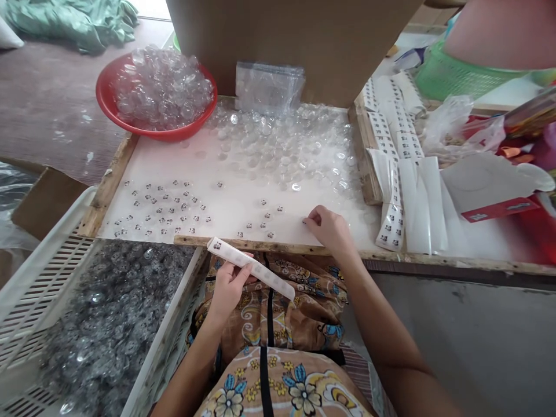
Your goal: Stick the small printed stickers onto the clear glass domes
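The dark speck [304,220] at the right hand [329,229] is indistinct; the white crate [164,331] is cut off.

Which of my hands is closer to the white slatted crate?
Left. Your left hand is to the right of the crate; your right hand is farther right, at the white tabletop.

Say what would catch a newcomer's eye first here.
Probably the red bowl, heaped with clear pieces, at the far left corner of the white board. Next, the crate of greyish pieces at lower left. Then the left hand, by the board's near edge, holding a printed strip.
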### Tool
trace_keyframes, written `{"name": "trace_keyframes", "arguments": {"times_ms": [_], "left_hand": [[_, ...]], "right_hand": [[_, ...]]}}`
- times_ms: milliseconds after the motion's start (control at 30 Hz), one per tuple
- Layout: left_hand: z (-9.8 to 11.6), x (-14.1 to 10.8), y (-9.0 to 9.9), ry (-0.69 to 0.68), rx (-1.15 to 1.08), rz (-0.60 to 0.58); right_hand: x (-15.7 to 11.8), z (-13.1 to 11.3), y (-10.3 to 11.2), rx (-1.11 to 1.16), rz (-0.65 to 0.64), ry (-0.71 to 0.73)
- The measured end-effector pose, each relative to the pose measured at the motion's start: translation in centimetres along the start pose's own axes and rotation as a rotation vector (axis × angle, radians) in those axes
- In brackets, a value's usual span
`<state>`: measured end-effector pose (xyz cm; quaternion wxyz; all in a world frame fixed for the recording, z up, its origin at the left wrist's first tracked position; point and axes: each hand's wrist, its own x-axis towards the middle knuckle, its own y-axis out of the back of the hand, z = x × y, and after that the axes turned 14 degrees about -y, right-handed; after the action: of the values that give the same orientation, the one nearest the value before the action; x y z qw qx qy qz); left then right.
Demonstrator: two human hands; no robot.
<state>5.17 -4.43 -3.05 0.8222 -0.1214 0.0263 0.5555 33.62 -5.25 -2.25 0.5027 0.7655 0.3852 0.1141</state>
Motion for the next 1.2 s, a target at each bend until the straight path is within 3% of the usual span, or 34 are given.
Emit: {"name": "trace_keyframes", "arguments": {"times_ms": [133, 333, 467, 600, 700, 833, 1067, 1200], "left_hand": [[-0.2, 0.0, -0.1, 0.001, -0.013, -0.022], [0.5, -0.2, 0.1, -0.015, 0.021, -0.019], [0.3, -0.3, 0.9, -0.002, 0.025, 0.039], [-0.1, -0.1, 1.0, -0.002, 0.021, 0.032], [-0.1, 0.0, 0.9, -0.019, 0.036, 0.003], [0.1, 0.0, 0.9, -0.031, 0.031, 0.021], [0.3, -0.7, 1.7, -0.016, 0.037, 0.092], [0.5, -1.0, 2.6, -0.022, 0.046, 0.135]], "right_hand": [[-0.6, -2.5, -1.8, 0.005, 0.056, 0.06], [-2.1, -7.2, -4.2, 0.178, -0.098, 0.227], [-1.6, -6.1, -3.0, 0.127, -0.106, 0.261], [0.1, -4.3, -1.6, -0.115, -0.239, 0.343], [1.2, -5.0, -1.7, -0.181, -0.327, 0.397], [1.6, -9.0, -3.9, -0.158, -0.406, 0.508], [-0.7, -19.3, -11.0, -0.002, -0.485, 0.755], [-1.7, -21.8, -11.6, 0.054, -0.505, 0.856]]}}
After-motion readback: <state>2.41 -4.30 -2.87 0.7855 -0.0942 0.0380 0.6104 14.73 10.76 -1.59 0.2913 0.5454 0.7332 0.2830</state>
